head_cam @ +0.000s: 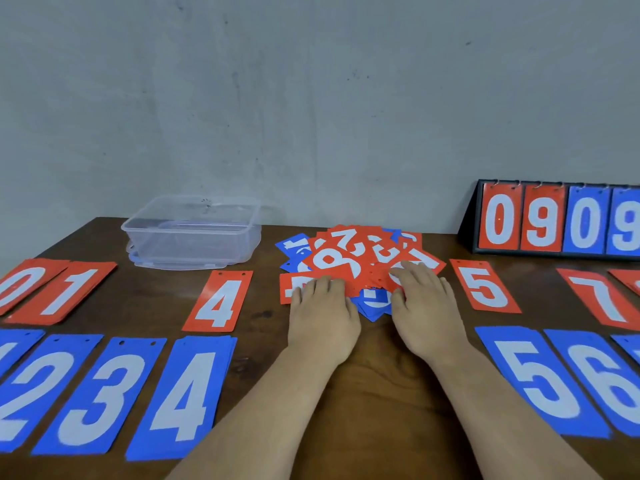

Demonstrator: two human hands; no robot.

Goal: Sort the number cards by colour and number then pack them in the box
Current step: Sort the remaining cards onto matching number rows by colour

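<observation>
A loose pile of cards [349, 258] lies mid-desk [374, 393], toward the back. The left hand [322, 317] and right hand [426, 313] rest flat on its near edge, side by side. The box [194, 233] stands behind and left of the pile; the scoreboard [554, 220] stands at the back right, by the wall. Left of the pile lie back card 0 [20, 284], back card 1 [65, 292] and back card 4 [220, 301]; to its right, back card 5 [485, 285] and back card 7 [602, 299]. Nearer, front card 2 [31, 386], front card 3 [100, 396] and front card 4 [183, 396] lie left of the arms, front card 5 [540, 379] and front card 6 [602, 382] right.
</observation>
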